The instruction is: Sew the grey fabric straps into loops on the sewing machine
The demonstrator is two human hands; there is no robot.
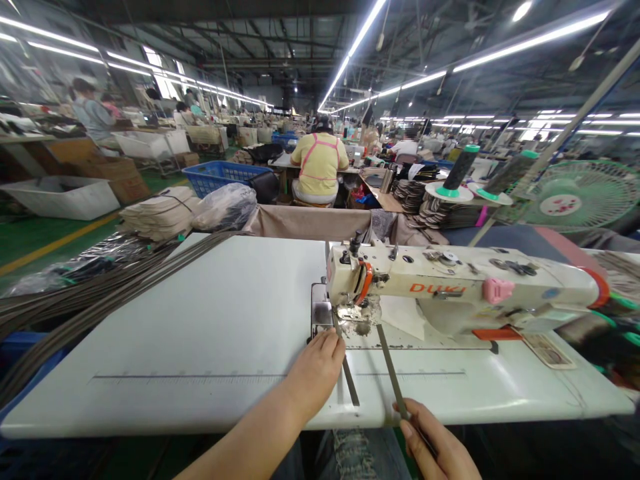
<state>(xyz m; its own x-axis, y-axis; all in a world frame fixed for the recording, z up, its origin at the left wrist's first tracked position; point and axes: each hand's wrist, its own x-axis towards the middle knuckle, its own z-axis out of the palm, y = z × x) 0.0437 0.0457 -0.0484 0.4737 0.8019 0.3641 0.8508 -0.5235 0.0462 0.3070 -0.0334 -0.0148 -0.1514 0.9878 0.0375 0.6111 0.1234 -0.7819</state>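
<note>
My left hand [320, 363] lies over a narrow dark strip [351, 383] just in front of the sewing machine's presser foot [350, 312], its fingers pressed together on the strip. The strip's near end sticks out below my fingers on the white table. At the table's front edge, my right hand [433, 440] pinches a second grey-brown strip [390, 363] between thumb and fingers. That strip's far end points toward the needle area, to the right of the first one. The white sewing machine [450, 283] stands right of my left hand, with a pink clip-like piece [499, 291] on its arm.
A bundle of long dark strips [130, 280] hangs across the table's left side. Two thread cones [460, 173] and a green fan [575, 200] stand at the back right. A fabric-lined trough [310, 221] borders the far edge. A person in yellow [320, 163] sits ahead.
</note>
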